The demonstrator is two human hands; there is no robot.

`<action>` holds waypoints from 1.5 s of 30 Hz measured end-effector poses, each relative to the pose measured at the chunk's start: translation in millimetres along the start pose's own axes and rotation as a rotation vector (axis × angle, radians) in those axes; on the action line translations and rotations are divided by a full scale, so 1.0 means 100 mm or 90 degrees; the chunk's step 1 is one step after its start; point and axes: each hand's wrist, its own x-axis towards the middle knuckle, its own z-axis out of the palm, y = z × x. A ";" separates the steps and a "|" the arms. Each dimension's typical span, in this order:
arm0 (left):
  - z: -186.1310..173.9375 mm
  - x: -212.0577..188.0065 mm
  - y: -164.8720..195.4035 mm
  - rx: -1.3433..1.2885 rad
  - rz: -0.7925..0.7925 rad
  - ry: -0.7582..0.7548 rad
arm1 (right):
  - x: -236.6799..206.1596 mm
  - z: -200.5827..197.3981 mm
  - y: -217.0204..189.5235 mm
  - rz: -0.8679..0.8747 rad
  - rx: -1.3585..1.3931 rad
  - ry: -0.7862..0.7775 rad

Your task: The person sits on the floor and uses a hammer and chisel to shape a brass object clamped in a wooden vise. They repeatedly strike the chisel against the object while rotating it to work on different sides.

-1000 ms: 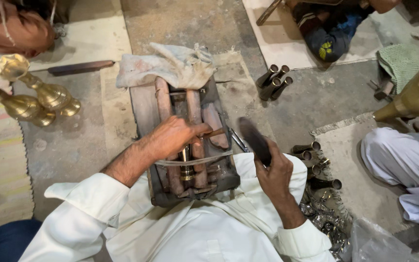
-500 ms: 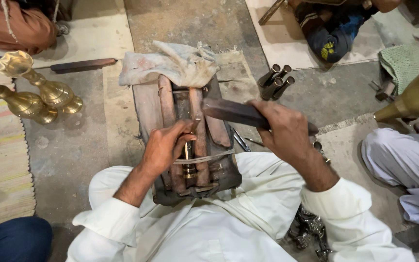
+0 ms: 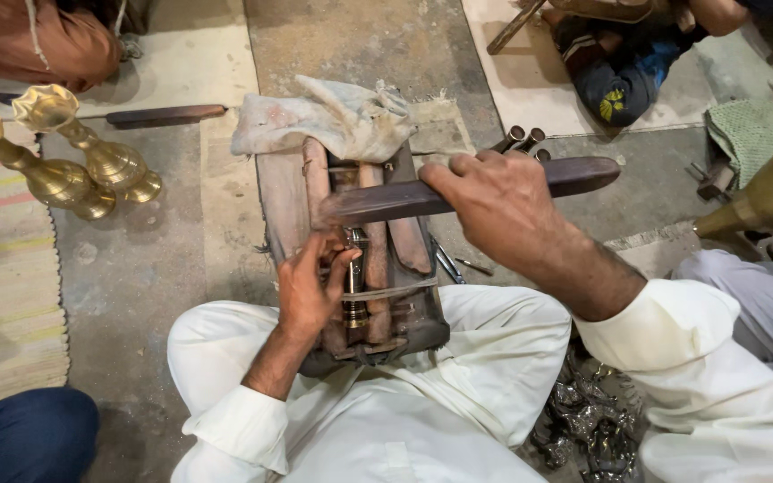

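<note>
Concrete floor; right hand (image 3: 494, 201) grips dark bar (image 3: 458, 192).

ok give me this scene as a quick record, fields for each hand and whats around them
left hand: grips a small brass piece set upright in a worn wooden block jig
right hand: grips a long dark flat wooden bar, held across the jig above the brass piece
on jig: crumpled dirty grey cloth at the far end
floor, left: two tall brass candlestick-like stands lying down
floor, right: short dark metal tubes
lap: white garment
</note>
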 end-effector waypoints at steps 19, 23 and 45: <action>0.05 -0.16 0.01 -0.051 -0.095 0.033 | 0.02 -0.02 -0.09 -0.050 0.080 0.072; 0.06 -0.15 -0.01 -0.063 -0.062 0.039 | -0.08 -0.01 0.01 -0.038 0.197 0.150; 0.06 -0.01 0.06 0.083 0.109 -0.026 | -0.48 0.23 0.15 0.056 0.338 0.311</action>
